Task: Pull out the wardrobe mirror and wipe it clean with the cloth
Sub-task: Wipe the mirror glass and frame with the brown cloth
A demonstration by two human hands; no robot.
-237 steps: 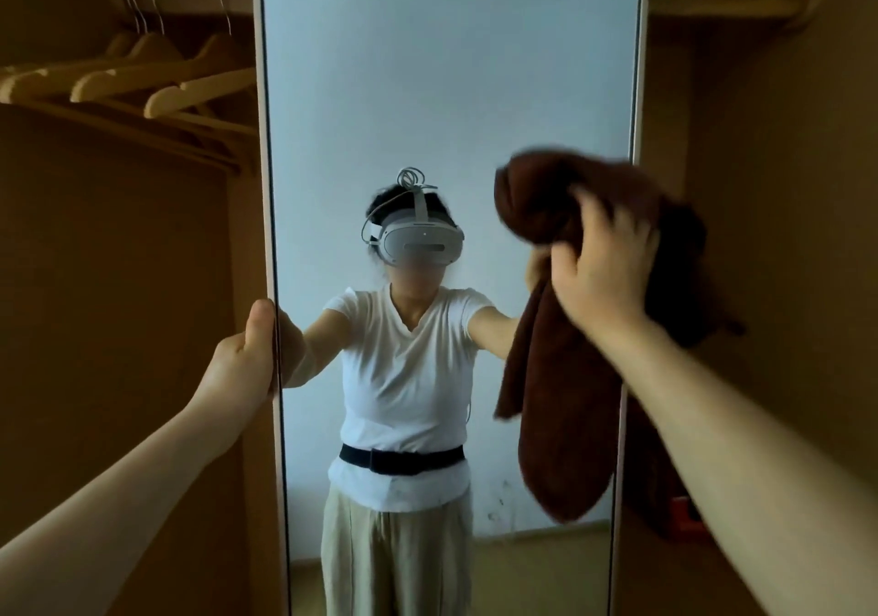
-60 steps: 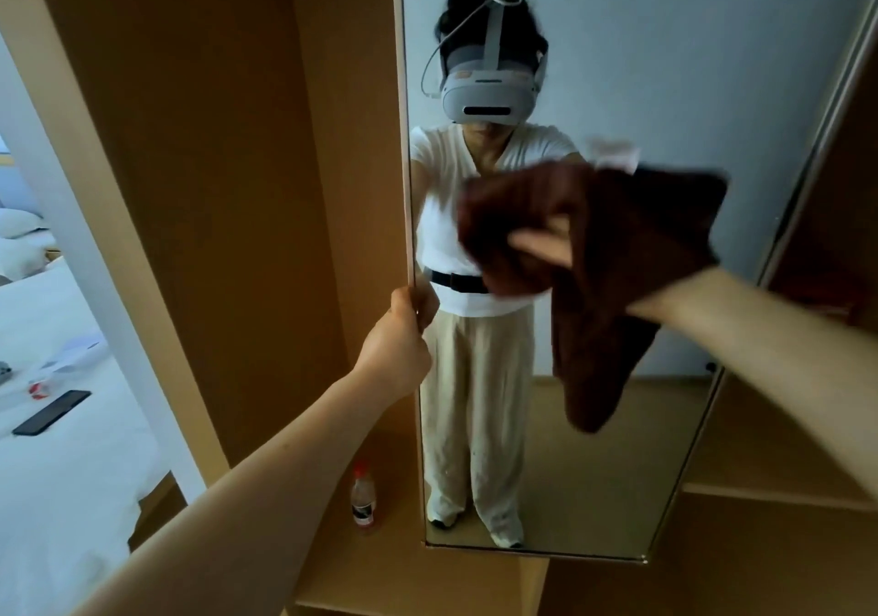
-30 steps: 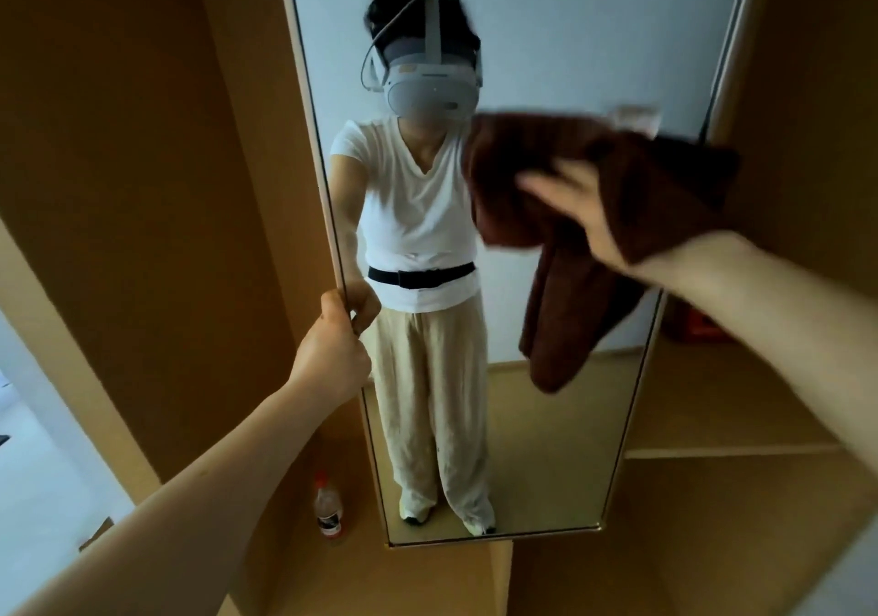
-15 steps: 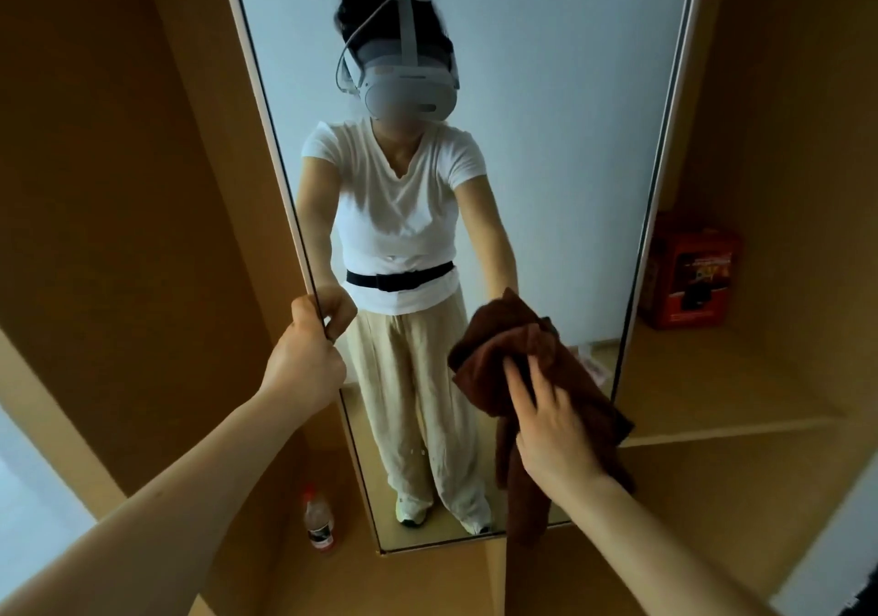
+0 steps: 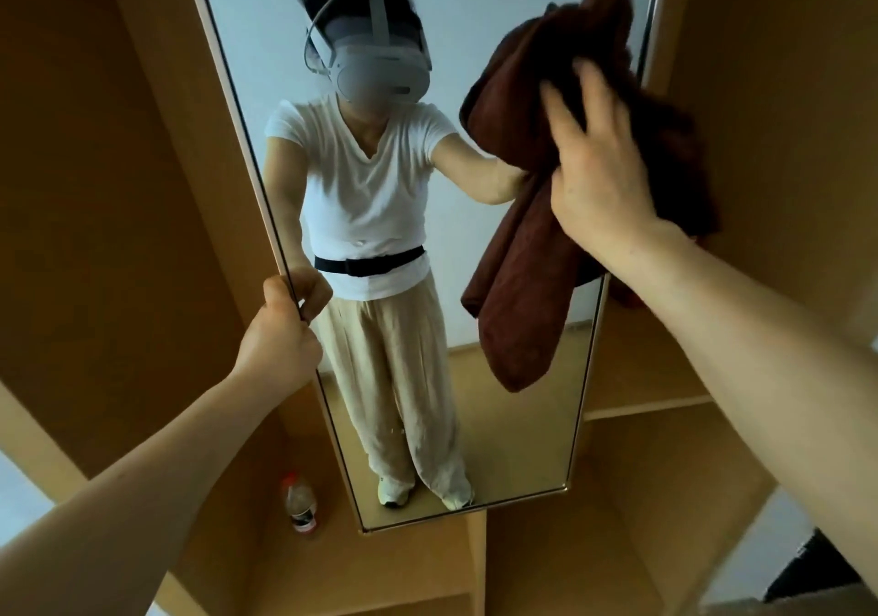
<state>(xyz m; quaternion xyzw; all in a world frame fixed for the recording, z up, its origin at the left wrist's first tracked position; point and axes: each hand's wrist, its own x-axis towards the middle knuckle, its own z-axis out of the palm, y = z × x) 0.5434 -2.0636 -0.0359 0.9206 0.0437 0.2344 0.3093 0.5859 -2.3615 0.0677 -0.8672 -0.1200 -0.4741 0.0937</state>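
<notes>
Brown cloth [image 5: 515,283] under R hand [image 5: 601,183] on mirror [image 5: 475,2]

The wooden wardrobe floor [image 5: 380,568] ran along the bottom, split by an upright divider [image 5: 476,561] below the mirror [image 5: 513,425]; a small clear bottle [image 5: 299,504] with a red cap and a dark label stood upright on the floor, left of the divider, just beside the mirror's lower left corner; right of the mirror a wooden shelf [image 5: 636,378] sat higher up; its back part was hidden behind the brown cloth [image 5: 518,311].
</notes>
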